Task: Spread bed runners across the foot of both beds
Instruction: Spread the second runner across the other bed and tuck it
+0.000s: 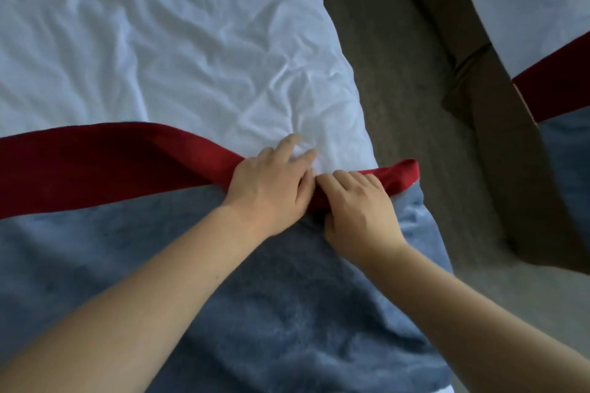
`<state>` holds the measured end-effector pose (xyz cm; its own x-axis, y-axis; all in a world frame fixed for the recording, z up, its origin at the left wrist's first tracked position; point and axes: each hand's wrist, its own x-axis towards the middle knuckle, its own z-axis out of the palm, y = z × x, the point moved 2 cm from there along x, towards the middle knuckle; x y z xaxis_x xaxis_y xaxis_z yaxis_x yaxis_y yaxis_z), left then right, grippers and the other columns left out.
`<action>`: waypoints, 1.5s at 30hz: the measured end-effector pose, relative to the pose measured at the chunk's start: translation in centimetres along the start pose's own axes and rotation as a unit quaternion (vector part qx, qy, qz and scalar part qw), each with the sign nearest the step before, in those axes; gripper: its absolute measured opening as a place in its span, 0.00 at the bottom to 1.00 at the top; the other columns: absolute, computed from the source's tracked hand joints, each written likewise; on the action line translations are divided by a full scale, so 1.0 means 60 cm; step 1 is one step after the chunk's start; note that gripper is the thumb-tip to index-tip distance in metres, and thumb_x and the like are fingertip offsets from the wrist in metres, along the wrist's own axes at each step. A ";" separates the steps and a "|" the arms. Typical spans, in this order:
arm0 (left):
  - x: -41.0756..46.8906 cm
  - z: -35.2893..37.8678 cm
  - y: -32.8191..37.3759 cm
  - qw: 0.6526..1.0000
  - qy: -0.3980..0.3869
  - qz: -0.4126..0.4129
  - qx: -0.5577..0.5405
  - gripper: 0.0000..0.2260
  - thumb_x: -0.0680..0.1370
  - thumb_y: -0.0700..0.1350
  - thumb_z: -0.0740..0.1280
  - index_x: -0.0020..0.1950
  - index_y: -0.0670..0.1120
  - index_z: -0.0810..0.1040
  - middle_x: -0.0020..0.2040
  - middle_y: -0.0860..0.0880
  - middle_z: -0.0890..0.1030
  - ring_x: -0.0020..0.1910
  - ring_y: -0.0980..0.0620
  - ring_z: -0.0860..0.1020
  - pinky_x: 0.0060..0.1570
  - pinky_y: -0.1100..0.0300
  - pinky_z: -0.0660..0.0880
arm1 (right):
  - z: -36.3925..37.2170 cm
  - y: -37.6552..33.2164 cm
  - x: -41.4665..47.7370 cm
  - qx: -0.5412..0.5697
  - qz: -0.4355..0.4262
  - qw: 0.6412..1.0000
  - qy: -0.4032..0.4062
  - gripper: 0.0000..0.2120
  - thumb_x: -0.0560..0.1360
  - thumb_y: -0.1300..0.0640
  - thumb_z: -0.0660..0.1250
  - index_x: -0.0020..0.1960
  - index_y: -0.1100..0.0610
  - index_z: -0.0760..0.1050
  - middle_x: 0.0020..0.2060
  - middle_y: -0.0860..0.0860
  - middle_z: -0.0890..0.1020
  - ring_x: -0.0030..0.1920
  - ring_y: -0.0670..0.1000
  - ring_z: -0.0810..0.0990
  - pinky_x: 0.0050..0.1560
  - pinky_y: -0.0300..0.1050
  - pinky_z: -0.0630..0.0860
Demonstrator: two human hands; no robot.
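Count from head cam: two beds, two runners, two hands. Near bed [159, 41] has a white, creased sheet; its runner [95, 166] is red on the far strip and blue-grey plush on the near part [255, 313], lying across the bed from the left edge of view to the right side of the mattress. Red strip is folded over and bunched toward the right, its end [405, 172] at the bed's edge. My left hand [271, 188] lies palm down on the red strip, fingers spread and reaching onto the white sheet, pressing, not clasping anything. My right hand [357, 207] is just beside it, touching it at the thumb side; fingers curled down into the bunched red fabric, so that grip is holding the runner's fold. Second bed [526, 3] at upper right, well apart across a strip of floor [399, 73]; a second runner [555, 89], same red and blue, lies across it. No labels or writing readable. No containers in view.
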<state>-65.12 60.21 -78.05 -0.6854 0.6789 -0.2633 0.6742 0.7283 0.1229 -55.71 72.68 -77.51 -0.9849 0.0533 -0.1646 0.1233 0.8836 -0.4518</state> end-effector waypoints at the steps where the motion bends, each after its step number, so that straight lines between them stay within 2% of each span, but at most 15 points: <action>1: -0.026 0.010 0.004 1.000 0.013 0.018 -0.002 0.23 0.83 0.57 0.51 0.75 0.54 0.71 0.77 0.46 0.68 0.59 0.43 0.79 0.43 0.51 0.75 | 0.009 -0.005 -0.029 0.002 0.004 1.000 -0.010 0.16 0.66 0.55 0.60 0.51 0.57 0.78 0.40 0.52 0.80 0.40 0.60 0.78 0.42 0.54 0.72; 5: -0.112 0.042 0.012 0.996 0.031 0.073 -0.029 0.25 0.79 0.60 0.62 0.73 0.51 0.75 0.62 0.52 0.76 0.51 0.49 0.80 0.35 0.55 0.74 | 0.037 -0.029 -0.104 -0.015 0.034 0.995 -0.088 0.36 0.65 0.49 0.62 0.73 0.54 0.66 0.46 0.46 0.81 0.45 0.54 0.79 0.49 0.51 0.72; 8: -0.140 0.051 0.007 0.994 0.059 0.079 -0.048 0.25 0.78 0.60 0.66 0.71 0.49 0.77 0.58 0.52 0.78 0.50 0.50 0.78 0.38 0.57 0.74 | 0.040 -0.042 -0.110 0.034 0.055 0.997 -0.052 0.44 0.68 0.44 0.59 0.81 0.53 0.50 0.34 0.45 0.80 0.35 0.49 0.78 0.38 0.47 0.73; 11: -0.155 0.054 0.012 0.990 0.095 0.083 -0.064 0.22 0.80 0.56 0.64 0.71 0.49 0.77 0.60 0.50 0.79 0.51 0.49 0.76 0.41 0.53 0.78 | 0.037 -0.038 -0.099 0.059 0.129 0.990 -0.013 0.35 0.73 0.45 0.56 0.79 0.48 0.57 0.27 0.45 0.74 0.27 0.49 0.73 0.28 0.46 0.68; 13: -0.166 0.062 0.015 0.987 0.119 0.084 -0.073 0.21 0.81 0.53 0.64 0.73 0.48 0.76 0.66 0.48 0.78 0.51 0.47 0.76 0.46 0.50 0.78 | 0.037 -0.038 -0.093 0.029 0.154 0.988 -0.005 0.22 0.75 0.49 0.58 0.68 0.48 0.69 0.27 0.45 0.71 0.26 0.51 0.69 0.27 0.45 0.63; 16: -0.187 0.078 0.017 0.984 0.145 0.089 -0.059 0.20 0.83 0.49 0.68 0.74 0.47 0.75 0.75 0.42 0.74 0.48 0.44 0.77 0.46 0.47 0.78 | 0.043 -0.048 -0.089 0.010 0.167 0.986 -0.005 0.05 0.77 0.53 0.58 0.52 0.51 0.67 0.25 0.47 0.69 0.23 0.50 0.66 0.25 0.44 0.57; 19: -0.206 0.090 0.011 0.986 0.144 0.072 -0.050 0.24 0.82 0.50 0.70 0.77 0.47 0.71 0.79 0.38 0.67 0.47 0.42 0.78 0.44 0.45 0.79 | 0.054 -0.048 -0.096 0.024 0.194 0.980 0.029 0.04 0.80 0.53 0.57 0.52 0.53 0.64 0.24 0.48 0.68 0.23 0.52 0.65 0.25 0.45 0.55; 22: -0.227 0.092 0.003 0.984 0.151 0.049 -0.075 0.27 0.82 0.54 0.69 0.80 0.48 0.67 0.81 0.38 0.62 0.53 0.42 0.81 0.46 0.46 0.80 | 0.056 -0.045 -0.126 0.103 0.197 0.973 0.062 0.03 0.82 0.53 0.57 0.52 0.51 0.62 0.26 0.49 0.76 0.26 0.56 0.75 0.25 0.50 0.69; 26: -0.236 0.087 -0.002 0.975 0.187 0.048 -0.111 0.27 0.82 0.52 0.69 0.80 0.51 0.65 0.81 0.39 0.63 0.59 0.41 0.81 0.48 0.46 0.80 | 0.037 -0.039 -0.146 0.241 0.268 0.922 0.142 0.07 0.81 0.55 0.60 0.45 0.49 0.64 0.30 0.47 0.82 0.32 0.47 0.82 0.37 0.56 0.80; 30: -0.204 0.066 -0.008 0.965 0.224 0.068 -0.121 0.26 0.83 0.49 0.66 0.81 0.53 0.63 0.80 0.40 0.64 0.60 0.41 0.80 0.56 0.45 0.76 | -0.009 -0.018 -0.118 0.382 0.322 0.815 0.294 0.08 0.82 0.56 0.61 0.44 0.52 0.67 0.35 0.47 0.85 0.37 0.44 0.85 0.42 0.49 0.83; 36: -0.142 0.037 0.007 0.972 0.206 0.058 -0.094 0.28 0.84 0.52 0.62 0.83 0.58 0.57 0.84 0.43 0.53 0.80 0.37 0.61 0.70 0.39 0.67 | -0.072 0.025 -0.071 0.361 0.329 0.760 0.429 0.06 0.82 0.49 0.58 0.51 0.46 0.60 0.33 0.44 0.79 0.32 0.42 0.78 0.34 0.45 0.75; 38: -0.132 0.042 0.014 0.982 0.170 0.027 -0.072 0.27 0.83 0.54 0.60 0.82 0.58 0.59 0.84 0.42 0.50 0.80 0.34 0.59 0.70 0.36 0.66 | -0.064 0.034 -0.059 0.350 0.349 0.800 0.339 0.14 0.81 0.53 0.61 0.59 0.39 0.58 0.56 0.53 0.80 0.53 0.50 0.81 0.56 0.54 0.77; 40: -0.128 0.054 0.019 0.989 0.140 0.007 -0.054 0.25 0.83 0.55 0.58 0.81 0.57 0.62 0.84 0.41 0.53 0.79 0.34 0.60 0.70 0.33 0.66 | -0.038 0.035 -0.053 0.282 0.341 0.872 0.212 0.24 0.80 0.58 0.62 0.67 0.38 0.58 0.77 0.55 0.62 0.77 0.57 0.60 0.79 0.59 0.51; 42: -0.127 0.063 0.022 0.990 0.136 0.000 -0.039 0.24 0.83 0.54 0.57 0.80 0.54 0.66 0.82 0.42 0.62 0.78 0.35 0.64 0.70 0.33 0.67 | -0.009 0.029 -0.053 0.207 0.283 0.927 0.132 0.23 0.81 0.57 0.62 0.72 0.41 0.62 0.80 0.50 0.58 0.81 0.55 0.50 0.79 0.57 0.41; 45: -0.131 0.068 0.011 0.983 0.178 -0.002 -0.042 0.22 0.80 0.53 0.65 0.74 0.48 0.75 0.70 0.46 0.78 0.70 0.41 0.74 0.65 0.40 0.72 | 0.018 0.024 -0.059 0.112 0.180 0.974 0.074 0.23 0.81 0.50 0.63 0.75 0.46 0.66 0.75 0.47 0.69 0.77 0.54 0.62 0.77 0.53 0.57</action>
<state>-58.16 54.99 -79.79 -0.7505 0.6552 0.0858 0.6569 0.7257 0.2044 -51.94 73.24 -78.52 -0.8775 0.4220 -0.2278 0.4714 0.6718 -0.5713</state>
